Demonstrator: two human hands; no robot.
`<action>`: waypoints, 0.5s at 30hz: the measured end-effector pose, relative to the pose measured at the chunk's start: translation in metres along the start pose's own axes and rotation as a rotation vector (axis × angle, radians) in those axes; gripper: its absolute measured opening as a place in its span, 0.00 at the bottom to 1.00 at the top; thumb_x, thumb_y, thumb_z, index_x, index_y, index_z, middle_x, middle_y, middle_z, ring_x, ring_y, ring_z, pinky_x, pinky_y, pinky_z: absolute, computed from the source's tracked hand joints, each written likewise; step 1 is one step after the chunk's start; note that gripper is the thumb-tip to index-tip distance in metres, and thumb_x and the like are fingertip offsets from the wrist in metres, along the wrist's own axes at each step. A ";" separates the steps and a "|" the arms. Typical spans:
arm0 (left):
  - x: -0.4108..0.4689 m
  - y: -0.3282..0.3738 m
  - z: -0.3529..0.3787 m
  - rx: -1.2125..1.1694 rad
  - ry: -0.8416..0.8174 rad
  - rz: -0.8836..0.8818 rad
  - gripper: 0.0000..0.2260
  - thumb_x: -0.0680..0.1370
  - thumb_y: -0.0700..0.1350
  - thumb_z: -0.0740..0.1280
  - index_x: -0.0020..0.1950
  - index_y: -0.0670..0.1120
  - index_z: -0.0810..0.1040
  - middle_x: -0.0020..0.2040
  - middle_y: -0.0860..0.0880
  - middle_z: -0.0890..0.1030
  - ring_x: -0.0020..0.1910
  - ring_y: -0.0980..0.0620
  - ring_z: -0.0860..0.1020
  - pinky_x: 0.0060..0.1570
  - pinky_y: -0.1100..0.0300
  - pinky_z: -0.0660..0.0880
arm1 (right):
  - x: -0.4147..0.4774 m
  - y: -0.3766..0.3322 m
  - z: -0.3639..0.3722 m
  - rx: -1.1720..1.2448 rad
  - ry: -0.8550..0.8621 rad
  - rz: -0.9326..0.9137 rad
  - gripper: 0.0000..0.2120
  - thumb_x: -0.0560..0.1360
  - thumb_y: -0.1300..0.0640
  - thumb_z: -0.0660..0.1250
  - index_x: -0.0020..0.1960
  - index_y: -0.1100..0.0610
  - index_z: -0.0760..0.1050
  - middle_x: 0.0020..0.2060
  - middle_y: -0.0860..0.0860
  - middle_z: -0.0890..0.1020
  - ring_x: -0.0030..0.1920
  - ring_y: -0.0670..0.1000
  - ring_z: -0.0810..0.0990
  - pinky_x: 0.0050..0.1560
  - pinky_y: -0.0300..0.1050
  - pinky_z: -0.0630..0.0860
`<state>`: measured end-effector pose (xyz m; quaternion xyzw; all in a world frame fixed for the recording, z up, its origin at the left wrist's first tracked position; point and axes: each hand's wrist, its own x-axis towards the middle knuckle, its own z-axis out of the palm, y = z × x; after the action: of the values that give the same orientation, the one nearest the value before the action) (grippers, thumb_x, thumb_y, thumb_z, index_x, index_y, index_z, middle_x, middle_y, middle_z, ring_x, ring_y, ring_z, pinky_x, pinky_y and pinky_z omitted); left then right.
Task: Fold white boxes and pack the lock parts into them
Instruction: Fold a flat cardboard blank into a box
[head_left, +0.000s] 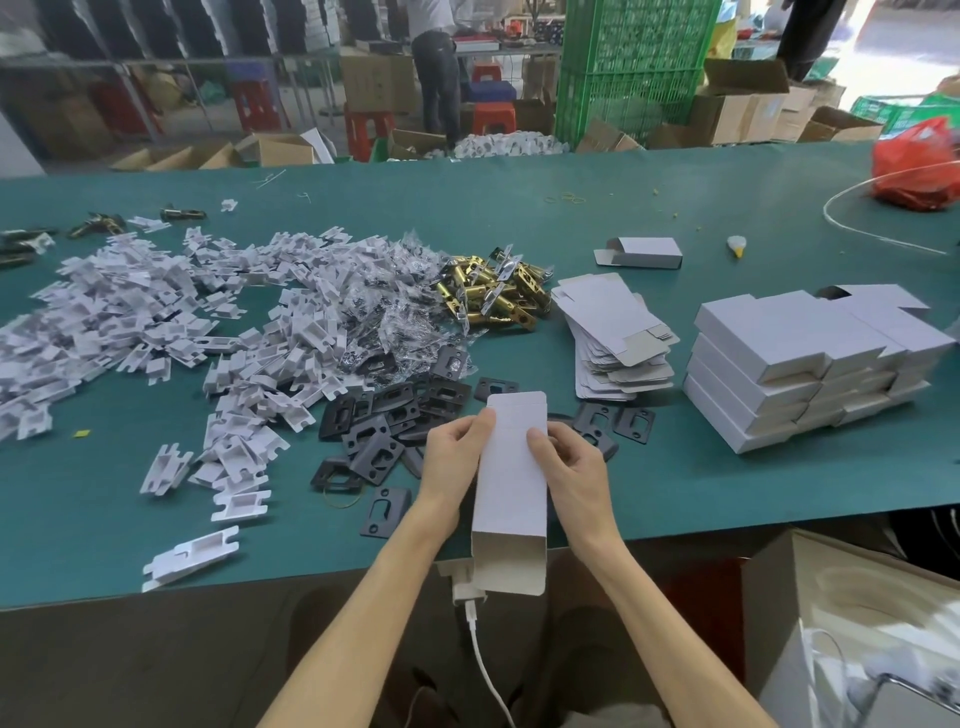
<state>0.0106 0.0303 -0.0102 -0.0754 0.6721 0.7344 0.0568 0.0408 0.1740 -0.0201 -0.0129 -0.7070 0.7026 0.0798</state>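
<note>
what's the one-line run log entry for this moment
stage: forming white box | left hand: pinches its left edge | right hand: pinches its right edge | near end: open | far flap: untucked

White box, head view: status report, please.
Left hand and right hand both hold white box. Box opened into a tube, near end open, far flap unfolded. Black plates lie beyond it, not blocking.

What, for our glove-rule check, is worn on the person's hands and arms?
Nothing visible. The left hand and right hand are bare: no gloves, rings or watch show. Both forearms are bare too, no sleeve in view.
</note>
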 end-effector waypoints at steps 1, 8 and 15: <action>0.001 0.001 -0.001 0.011 -0.015 -0.030 0.16 0.84 0.51 0.67 0.49 0.39 0.84 0.43 0.43 0.86 0.39 0.46 0.84 0.40 0.52 0.78 | 0.000 0.000 0.000 -0.001 0.003 0.003 0.05 0.81 0.47 0.67 0.49 0.44 0.81 0.46 0.47 0.85 0.46 0.51 0.85 0.43 0.46 0.81; 0.004 0.006 -0.003 0.009 -0.059 -0.083 0.16 0.84 0.55 0.66 0.51 0.45 0.86 0.44 0.45 0.87 0.41 0.48 0.85 0.40 0.54 0.79 | 0.002 0.001 0.001 -0.024 0.038 0.038 0.14 0.82 0.46 0.66 0.48 0.56 0.80 0.43 0.52 0.84 0.45 0.59 0.83 0.42 0.54 0.77; 0.006 0.007 -0.001 0.001 -0.025 -0.128 0.15 0.85 0.51 0.66 0.51 0.41 0.85 0.43 0.44 0.85 0.40 0.47 0.83 0.41 0.54 0.78 | 0.002 0.001 0.002 -0.024 0.031 0.037 0.11 0.82 0.48 0.67 0.46 0.55 0.81 0.42 0.50 0.84 0.44 0.56 0.84 0.40 0.49 0.76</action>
<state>0.0039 0.0281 -0.0047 -0.1090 0.6657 0.7297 0.1120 0.0383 0.1724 -0.0206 -0.0375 -0.7138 0.6950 0.0776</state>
